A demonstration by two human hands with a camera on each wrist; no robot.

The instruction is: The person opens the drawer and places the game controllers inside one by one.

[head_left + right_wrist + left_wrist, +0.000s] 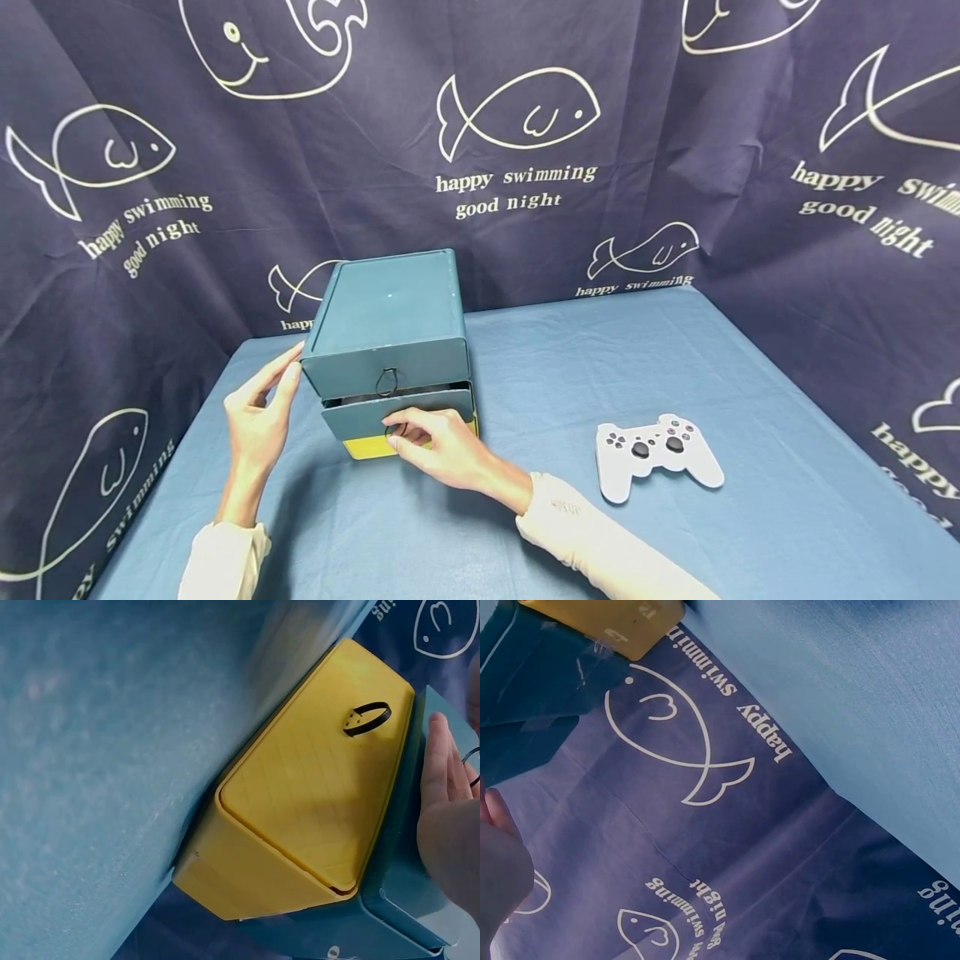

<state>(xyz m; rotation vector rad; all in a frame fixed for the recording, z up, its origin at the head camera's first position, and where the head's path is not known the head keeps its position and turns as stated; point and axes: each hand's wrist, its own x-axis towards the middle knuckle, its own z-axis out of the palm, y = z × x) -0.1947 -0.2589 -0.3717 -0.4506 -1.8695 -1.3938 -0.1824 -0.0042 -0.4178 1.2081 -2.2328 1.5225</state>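
Observation:
A stack of drawer boxes stands at the back left, with a teal top drawer (386,367), a teal middle drawer (348,418) pulled slightly out, and a yellow bottom drawer (315,780). My right hand (442,446) pinches the black loop pull (395,430) of the middle drawer. In the right wrist view, that hand (450,817) is partly cut off by the frame edge. Fairly straight fingers of my left hand (258,421) touch the left side of the top box. Only part of the left hand (502,866) shows in the left wrist view.
A white game controller (656,454) lies on the blue cloth-covered table (540,400), to the right of the drawers. A dark blue curtain (517,42) with fish prints hangs behind and along both sides. The top drawer's loop (386,382) hangs above my right hand.

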